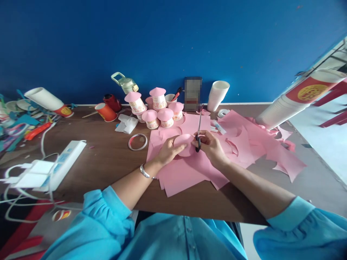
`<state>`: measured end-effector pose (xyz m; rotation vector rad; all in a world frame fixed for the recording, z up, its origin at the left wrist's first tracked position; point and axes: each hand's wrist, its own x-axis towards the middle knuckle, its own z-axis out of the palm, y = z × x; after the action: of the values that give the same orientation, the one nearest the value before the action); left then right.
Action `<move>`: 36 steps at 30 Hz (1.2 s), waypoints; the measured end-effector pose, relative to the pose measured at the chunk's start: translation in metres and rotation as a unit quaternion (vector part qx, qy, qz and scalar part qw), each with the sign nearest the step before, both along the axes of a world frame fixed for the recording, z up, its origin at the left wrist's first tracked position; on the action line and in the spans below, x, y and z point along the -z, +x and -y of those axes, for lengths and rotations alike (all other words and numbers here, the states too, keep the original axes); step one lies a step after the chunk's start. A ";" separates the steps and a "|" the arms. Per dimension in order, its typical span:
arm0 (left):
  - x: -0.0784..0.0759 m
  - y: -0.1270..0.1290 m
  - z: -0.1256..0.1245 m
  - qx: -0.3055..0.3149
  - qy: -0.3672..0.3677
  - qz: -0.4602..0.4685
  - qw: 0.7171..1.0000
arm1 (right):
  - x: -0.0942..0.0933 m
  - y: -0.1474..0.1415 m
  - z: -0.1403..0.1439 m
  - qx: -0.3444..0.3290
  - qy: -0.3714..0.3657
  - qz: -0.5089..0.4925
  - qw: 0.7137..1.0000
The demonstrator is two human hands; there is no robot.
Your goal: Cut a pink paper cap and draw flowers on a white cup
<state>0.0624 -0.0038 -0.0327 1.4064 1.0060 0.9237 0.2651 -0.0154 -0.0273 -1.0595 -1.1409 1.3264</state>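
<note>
six pink-roofed cup houses [158,108], one scissors [198,135], two tape rolls [137,141]

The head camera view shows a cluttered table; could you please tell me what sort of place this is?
Probably a craft table in a classroom or workshop. Sheets of pink paper cover the brown wooden tabletop, the right hand holds black-handled scissors, and small paper cups with pink cone lids stand against the blue wall.

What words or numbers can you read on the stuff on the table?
None can be read.
Red and gold emblem on the cup stack at right: too blurred to read.
Red band on the fallen cup stack at left: mark too small to read.
Patterned paper cups with pink roofs: flower prints only, no words.
Dark object by the wall: blurred out.
Power strip: markings too small.
</note>
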 end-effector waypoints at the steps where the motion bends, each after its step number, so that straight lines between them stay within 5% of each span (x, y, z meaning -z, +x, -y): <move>1: 0.000 -0.001 -0.001 0.000 0.003 0.002 1.000 | 0.001 0.000 0.000 0.004 -0.003 -0.004 1.000; 18: -0.002 0.000 0.001 -0.031 -0.031 0.003 0.999 | 0.009 0.000 0.007 -0.018 -0.009 -0.035 0.999; 26: -0.013 -0.002 -0.001 0.049 -0.072 0.029 0.996 | 0.003 0.012 0.000 0.034 0.010 -0.006 0.999; 30: -0.023 -0.004 -0.002 0.132 -0.096 0.017 0.986 | 0.002 0.014 -0.002 0.001 0.024 0.027 0.999; 36: -0.017 -0.002 -0.002 0.116 -0.088 -0.025 0.989 | 0.002 0.010 0.000 -0.048 0.031 0.056 0.997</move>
<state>0.0600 -0.0020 -0.0159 1.3694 0.9150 0.6167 0.2749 -0.0157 -0.0293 -1.0559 -1.3231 1.3119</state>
